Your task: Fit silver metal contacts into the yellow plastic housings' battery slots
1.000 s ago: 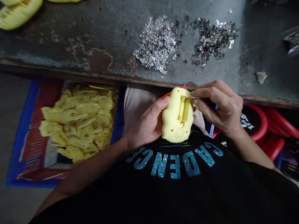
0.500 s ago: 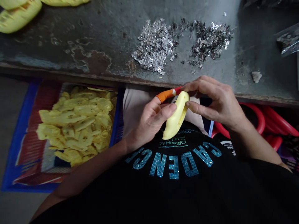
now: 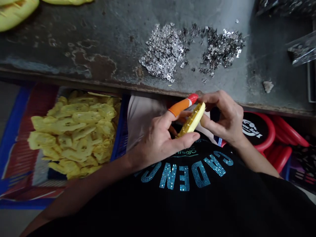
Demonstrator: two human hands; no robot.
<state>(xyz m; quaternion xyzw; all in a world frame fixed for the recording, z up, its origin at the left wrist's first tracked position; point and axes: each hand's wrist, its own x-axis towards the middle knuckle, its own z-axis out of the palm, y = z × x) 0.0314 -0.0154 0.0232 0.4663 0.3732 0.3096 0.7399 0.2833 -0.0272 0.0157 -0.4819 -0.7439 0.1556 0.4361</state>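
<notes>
Crate: a blue crate (image 3: 119, 131) heaped with yellow plastic shells (image 3: 71, 131), left of the hands.
Left hand (image 3: 158, 140): thumb and fingers clamp the casing's lower end; an orange finger cot (image 3: 180, 107) with a red tip covers the index finger.
Casing: a yellow plastic casing (image 3: 192, 120), edge-on between both hands, above the black T-shirt (image 3: 182, 177).
Right hand (image 3: 225, 118): fingers and thumb press its upper end.
Bench: a stained metal bench (image 3: 74, 36) beyond, bearing silver metal bits (image 3: 164, 49).

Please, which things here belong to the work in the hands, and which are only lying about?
At work:
- yellow plastic shell, pinched by left hand and right hand
- orange finger guard on the left forefinger
- more yellow shells in a blue crate

Lying about:
- loose silver metal bits on the worn bench
- plastic bag
- red-rimmed black disc
</notes>
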